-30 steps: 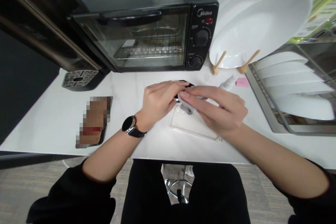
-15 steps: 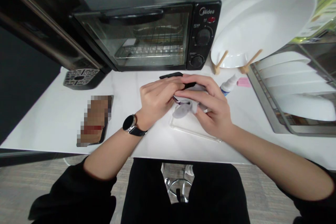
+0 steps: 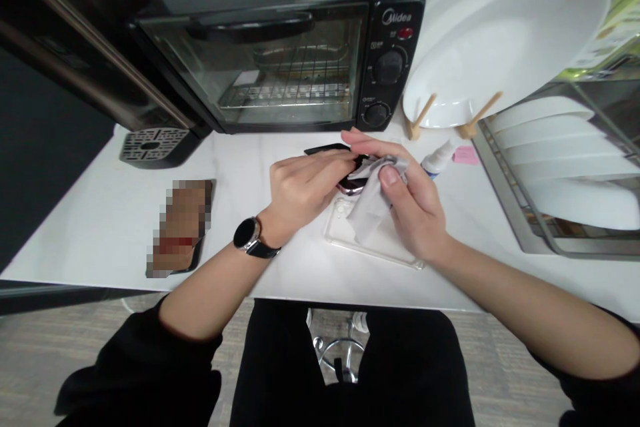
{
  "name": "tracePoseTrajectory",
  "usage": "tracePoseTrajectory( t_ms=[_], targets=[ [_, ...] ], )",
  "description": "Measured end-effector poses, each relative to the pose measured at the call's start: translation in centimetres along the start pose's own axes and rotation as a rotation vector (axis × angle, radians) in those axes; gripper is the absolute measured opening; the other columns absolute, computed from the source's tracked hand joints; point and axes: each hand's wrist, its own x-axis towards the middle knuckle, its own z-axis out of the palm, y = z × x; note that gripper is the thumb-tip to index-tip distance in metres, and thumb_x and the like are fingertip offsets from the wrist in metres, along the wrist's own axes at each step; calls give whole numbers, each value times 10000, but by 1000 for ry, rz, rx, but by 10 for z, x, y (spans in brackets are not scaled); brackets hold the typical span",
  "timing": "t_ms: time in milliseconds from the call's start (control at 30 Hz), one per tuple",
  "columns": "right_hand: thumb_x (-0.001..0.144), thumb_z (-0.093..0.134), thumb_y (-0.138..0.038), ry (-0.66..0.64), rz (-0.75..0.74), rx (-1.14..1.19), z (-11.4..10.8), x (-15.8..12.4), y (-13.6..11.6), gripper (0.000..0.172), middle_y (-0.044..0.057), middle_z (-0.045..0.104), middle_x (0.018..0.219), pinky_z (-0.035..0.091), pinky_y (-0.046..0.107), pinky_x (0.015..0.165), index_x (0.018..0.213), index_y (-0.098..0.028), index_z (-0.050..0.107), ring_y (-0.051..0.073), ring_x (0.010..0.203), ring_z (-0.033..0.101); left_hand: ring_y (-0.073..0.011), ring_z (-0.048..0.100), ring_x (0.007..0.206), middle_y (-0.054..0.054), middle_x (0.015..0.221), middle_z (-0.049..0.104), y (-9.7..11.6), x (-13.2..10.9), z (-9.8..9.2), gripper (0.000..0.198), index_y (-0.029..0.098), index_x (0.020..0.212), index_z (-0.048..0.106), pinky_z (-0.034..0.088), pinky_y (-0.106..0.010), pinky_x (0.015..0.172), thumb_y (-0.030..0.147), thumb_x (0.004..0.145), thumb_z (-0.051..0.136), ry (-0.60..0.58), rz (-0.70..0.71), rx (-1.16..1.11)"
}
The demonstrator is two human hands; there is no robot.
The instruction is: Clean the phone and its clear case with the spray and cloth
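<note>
A phone [image 3: 350,188] with a dark face and shiny rim lies on the counter, largely covered by both hands. My left hand [image 3: 303,190] is laid across it from the left, gripping it; its fingertips are partly hidden. A crumpled grey-white wiping cloth [image 3: 373,203] is pinched between the thumb and fingers of my right hand [image 3: 413,203], at the phone's right end. Part of the cloth hangs over a clear phone case [image 3: 337,230] lying flat just in front. Behind my left fingers, a flat black piece [image 3: 325,147] sticks out.
A toaster oven [image 3: 280,73] stands behind the hands. To the right are a small spray bottle [image 3: 439,159], a pink note [image 3: 466,155], white plates [image 3: 510,53] on wooden pegs and a dish rack [image 3: 530,240]. Another phone [image 3: 185,227], blurred out, lies at left.
My right hand has turned and drawn back a little, so its thumb and more of the cloth show. The cloth now hangs over the clear case. My left hand has hardly moved.
</note>
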Motion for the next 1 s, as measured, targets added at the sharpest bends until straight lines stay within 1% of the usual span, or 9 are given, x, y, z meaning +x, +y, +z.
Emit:
tracePoseTrajectory(
  t_ms=[200, 267, 367, 467, 567, 667, 833, 933, 1000],
  targets=[
    [956, 844, -393, 22, -3, -7, 1, 2, 2, 346, 45, 740, 1464, 506, 504, 1271, 1264, -300, 715, 279, 1440, 652, -157, 850, 890, -12, 1018, 867, 3, 0, 0, 160, 210, 1038, 732, 613, -230, 710, 199, 1075, 576, -30, 1, 12],
    [1034, 739, -370, 22, 24, 28, 1, 1, 1, 277, 37, 718, 1510, 475, 499, 1302, 1302, -305, 709, 266, 1480, 624, -147, 844, 855, 2, 981, 863, 3, 0, 0, 141, 214, 1053, 729, 602, -227, 697, 188, 1069, 591, -28, -16, 25],
    [1134, 521, -333, 50, 71, 161, 2, -2, -1, 318, 4, 698, 1559, 404, 520, 1359, 1424, -345, 651, 249, 1540, 578, -153, 853, 980, 3, 1058, 872, 2, -1, 1, 155, 216, 1099, 724, 627, -230, 781, 118, 1043, 617, -32, -21, 21],
    [1144, 492, -337, 83, 71, 210, 4, -2, -1, 341, -13, 742, 1503, 375, 537, 1375, 1463, -369, 609, 237, 1549, 569, -149, 851, 1009, 7, 1089, 872, 2, -1, 2, 166, 220, 1083, 715, 626, -228, 785, 97, 1043, 610, -29, -22, 17],
    [1078, 661, -421, 69, 40, 141, 4, 0, 3, 364, 10, 753, 1480, 430, 531, 1335, 1433, -351, 622, 259, 1494, 620, -146, 844, 868, 1, 994, 864, 5, 0, 1, 130, 212, 1044, 709, 587, -236, 685, 161, 1073, 593, -17, -25, 38],
    [924, 869, -459, 56, 46, 99, 3, 1, 4, 520, 36, 775, 1430, 513, 518, 1260, 1376, -332, 646, 285, 1385, 696, -154, 819, 748, -7, 865, 833, 8, 1, 1, 175, 198, 972, 692, 556, -257, 618, 228, 1096, 572, -27, -7, 30],
    [1107, 575, -456, 87, 159, 263, 4, -1, 0, 311, 21, 763, 1469, 426, 518, 1339, 1388, -341, 643, 252, 1498, 621, -173, 852, 1036, -11, 1084, 871, 4, -3, 2, 166, 213, 1096, 735, 642, -250, 797, 128, 1068, 595, -32, 2, 15],
    [1112, 543, -391, 90, 170, 312, 4, -1, 1, 303, -4, 762, 1478, 412, 526, 1353, 1402, -366, 626, 242, 1513, 613, -182, 836, 1134, -25, 1152, 870, 2, -3, -1, 173, 211, 1121, 746, 661, -275, 934, 98, 1041, 641, -52, 33, 26],
    [1081, 593, -358, 74, 158, 286, 4, -1, 5, 376, 2, 666, 1611, 392, 548, 1363, 1456, -364, 597, 252, 1566, 558, -198, 828, 1167, -49, 1190, 865, 2, -1, -4, 146, 196, 1105, 748, 658, -317, 1017, 103, 1034, 661, -58, 79, 34]
  ],
)
